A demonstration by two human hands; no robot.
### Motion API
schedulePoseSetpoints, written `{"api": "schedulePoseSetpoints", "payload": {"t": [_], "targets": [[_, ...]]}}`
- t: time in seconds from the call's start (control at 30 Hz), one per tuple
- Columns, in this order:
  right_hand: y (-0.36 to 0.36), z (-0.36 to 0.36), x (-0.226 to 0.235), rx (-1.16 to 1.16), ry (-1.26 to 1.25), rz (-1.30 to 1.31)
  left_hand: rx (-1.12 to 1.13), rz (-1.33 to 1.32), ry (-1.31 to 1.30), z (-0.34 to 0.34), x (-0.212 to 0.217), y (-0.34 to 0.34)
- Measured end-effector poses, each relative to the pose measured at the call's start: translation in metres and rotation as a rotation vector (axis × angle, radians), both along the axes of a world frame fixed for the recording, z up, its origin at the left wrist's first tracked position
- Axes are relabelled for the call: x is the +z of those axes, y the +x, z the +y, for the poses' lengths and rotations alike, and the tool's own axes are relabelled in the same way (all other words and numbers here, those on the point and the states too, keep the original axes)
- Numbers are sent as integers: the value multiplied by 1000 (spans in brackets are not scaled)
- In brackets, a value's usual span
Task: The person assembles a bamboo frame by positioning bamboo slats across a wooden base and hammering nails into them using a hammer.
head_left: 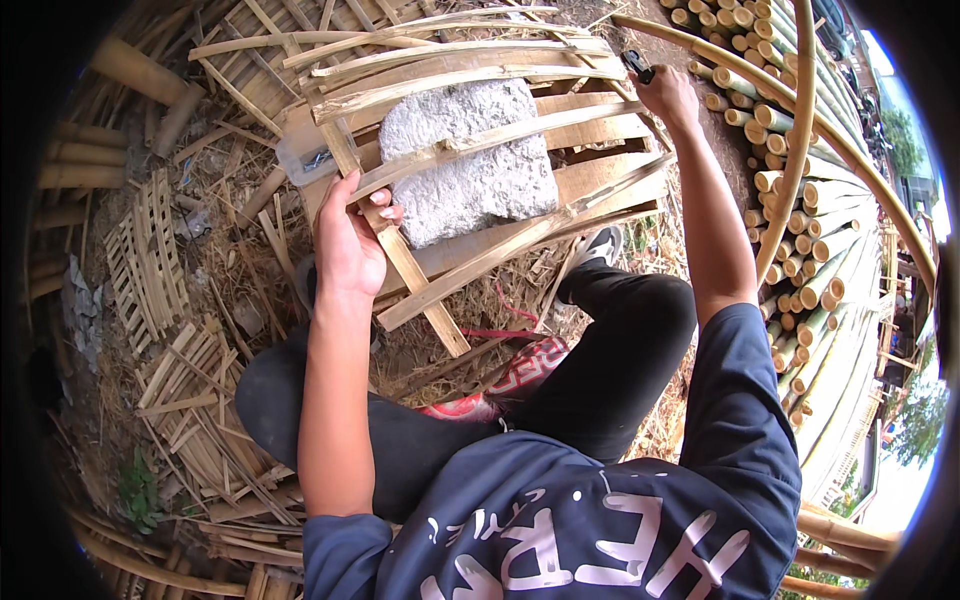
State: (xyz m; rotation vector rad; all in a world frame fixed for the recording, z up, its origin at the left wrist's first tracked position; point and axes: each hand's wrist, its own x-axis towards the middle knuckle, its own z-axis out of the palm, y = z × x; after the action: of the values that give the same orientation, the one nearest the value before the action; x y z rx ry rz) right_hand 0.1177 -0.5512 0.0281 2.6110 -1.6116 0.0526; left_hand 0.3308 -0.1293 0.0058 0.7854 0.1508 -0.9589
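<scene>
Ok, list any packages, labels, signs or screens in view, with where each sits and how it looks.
None clearly: no packages, signs or screens.
Shirt print: bottom centre, on the person's navy top, large white letter shapes.
Clear plastic piece: upper left on the bamboo strips, contents unclear.

One head-worn fisheye view looks steeply down, close over the bamboo frame [470, 150] and surrounding ground.

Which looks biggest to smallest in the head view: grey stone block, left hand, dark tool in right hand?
1. Grey stone block, clearly largest.
2. Left hand, gripping a bamboo slat.
3. Dark tool in the right hand, mostly hidden, so its full size is unsure.
</scene>
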Motion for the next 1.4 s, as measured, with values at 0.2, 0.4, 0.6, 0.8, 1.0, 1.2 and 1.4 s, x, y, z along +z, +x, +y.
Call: {"api": "schedulePoseSetpoints", "payload": {"t": [0.2, 0.4, 0.6, 0.8, 1.0, 1.2, 1.4], "targets": [[21, 5, -3, 108, 7, 69, 2, 2, -15, -2, -3, 1], [31, -3, -14, 88, 120, 77, -1, -6, -29, -3, -4, 0], [20, -11, -14, 148, 153, 7, 9, 8, -35, -1, -3, 0], [2, -21, -13, 154, 202, -192, 7, 2, -39, -3, -2, -3], [-26, -29, 2, -78, 639, -696, 5, 4, -46, -2, -5, -1], [-37, -35, -6, -33, 607, -676, 1, 1, -49, -5, -4, -1], [3, -16, -6, 61, 349, -241, 17, 5, -43, -3, -5, 0]]}}
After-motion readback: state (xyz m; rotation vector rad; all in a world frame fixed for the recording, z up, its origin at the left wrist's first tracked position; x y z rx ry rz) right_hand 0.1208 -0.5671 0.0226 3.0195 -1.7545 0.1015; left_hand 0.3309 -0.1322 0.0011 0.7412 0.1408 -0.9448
